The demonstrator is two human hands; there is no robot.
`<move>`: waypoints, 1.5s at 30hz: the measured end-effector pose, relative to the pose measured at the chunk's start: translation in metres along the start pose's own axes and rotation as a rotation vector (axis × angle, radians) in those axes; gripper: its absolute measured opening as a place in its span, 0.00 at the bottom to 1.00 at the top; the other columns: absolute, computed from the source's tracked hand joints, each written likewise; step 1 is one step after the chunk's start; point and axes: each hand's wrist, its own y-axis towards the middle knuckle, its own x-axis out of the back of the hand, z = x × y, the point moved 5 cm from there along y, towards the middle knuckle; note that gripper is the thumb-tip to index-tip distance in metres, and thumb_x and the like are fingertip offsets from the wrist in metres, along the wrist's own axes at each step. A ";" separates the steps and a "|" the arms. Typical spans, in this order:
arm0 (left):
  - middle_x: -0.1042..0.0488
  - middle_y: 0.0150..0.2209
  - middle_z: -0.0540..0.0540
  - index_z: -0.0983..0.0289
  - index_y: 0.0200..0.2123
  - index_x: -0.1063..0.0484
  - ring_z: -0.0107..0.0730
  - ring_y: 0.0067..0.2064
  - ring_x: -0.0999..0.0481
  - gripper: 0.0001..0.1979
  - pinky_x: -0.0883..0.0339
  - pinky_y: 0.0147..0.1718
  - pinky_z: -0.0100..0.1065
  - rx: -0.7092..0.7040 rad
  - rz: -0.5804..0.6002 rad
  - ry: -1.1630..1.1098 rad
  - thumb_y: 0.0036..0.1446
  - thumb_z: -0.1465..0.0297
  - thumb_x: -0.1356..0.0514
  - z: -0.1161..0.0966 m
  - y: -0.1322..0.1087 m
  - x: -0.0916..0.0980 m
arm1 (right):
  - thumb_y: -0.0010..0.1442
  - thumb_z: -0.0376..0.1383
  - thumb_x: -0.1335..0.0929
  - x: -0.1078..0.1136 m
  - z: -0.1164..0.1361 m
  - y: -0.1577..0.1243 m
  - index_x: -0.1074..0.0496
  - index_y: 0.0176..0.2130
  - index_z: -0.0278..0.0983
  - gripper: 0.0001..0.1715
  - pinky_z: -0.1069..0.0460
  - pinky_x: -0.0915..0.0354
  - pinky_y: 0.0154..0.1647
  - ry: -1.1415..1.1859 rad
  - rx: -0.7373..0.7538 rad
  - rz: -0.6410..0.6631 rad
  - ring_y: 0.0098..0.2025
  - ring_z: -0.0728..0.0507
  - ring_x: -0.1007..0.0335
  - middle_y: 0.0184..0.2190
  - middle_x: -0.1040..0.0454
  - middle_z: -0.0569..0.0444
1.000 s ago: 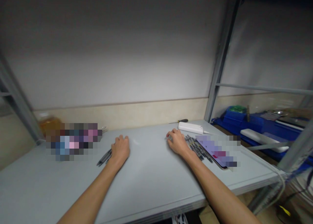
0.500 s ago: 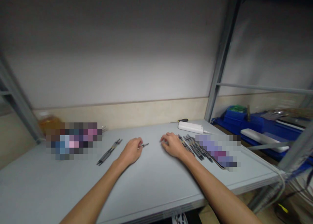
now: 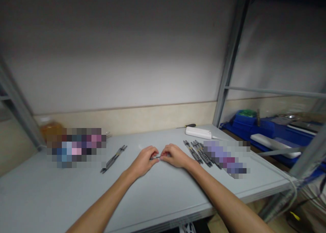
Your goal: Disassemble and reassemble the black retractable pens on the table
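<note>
My left hand [image 3: 145,161] and my right hand [image 3: 176,155] meet over the middle of the table. Between them is a thin dark pen [image 3: 155,158], lying sideways and mostly covered by fingers. My left fingers are closed round one end, and my right fingertips pinch the other. Left of my hands, a small group of similar grey-black pens [image 3: 113,159] lies slanted on the table. More pens [image 3: 193,152] lie in slanted rows to the right of my right hand.
A white power strip [image 3: 198,132] and a screwdriver [image 3: 191,125] lie at the back of the grey table [image 3: 152,205]. Blurred-out items [image 3: 76,147] stand at left beside an amber container [image 3: 52,129]. Another blurred item [image 3: 225,156] lies at right. Metal posts [image 3: 233,56] frame the table.
My right hand has moved left and taken hold of the pen's free end. My left hand has shifted slightly right and down with the pen, so the hands now meet.
</note>
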 end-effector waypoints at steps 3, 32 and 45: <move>0.32 0.30 0.53 0.65 0.31 0.33 0.31 0.34 0.34 0.09 0.41 0.34 0.32 0.007 0.005 0.079 0.52 0.64 0.43 0.008 0.000 0.001 | 0.51 0.36 0.31 0.001 0.000 0.000 0.28 0.31 0.34 0.07 0.55 0.44 0.35 0.034 -0.019 -0.024 0.32 0.48 0.37 0.26 0.30 0.54; 0.29 0.34 0.60 0.66 0.37 0.36 0.42 0.37 0.29 0.08 0.39 0.35 0.40 -0.038 0.140 0.660 0.54 0.74 0.50 -0.036 0.003 -0.014 | 0.57 0.37 0.41 -0.004 0.010 -0.002 0.26 0.36 0.32 0.19 0.48 0.38 0.34 -0.498 -0.390 0.061 0.37 0.37 0.29 0.33 0.26 0.38; 0.24 0.32 0.62 0.64 0.33 0.28 0.41 0.35 0.25 0.13 0.37 0.32 0.35 0.271 0.202 0.604 0.55 0.72 0.52 -0.014 -0.001 -0.015 | 0.64 0.37 0.48 -0.008 0.031 0.007 0.27 0.35 0.31 0.26 0.52 0.36 0.32 -0.602 -0.263 0.017 0.35 0.41 0.26 0.29 0.24 0.41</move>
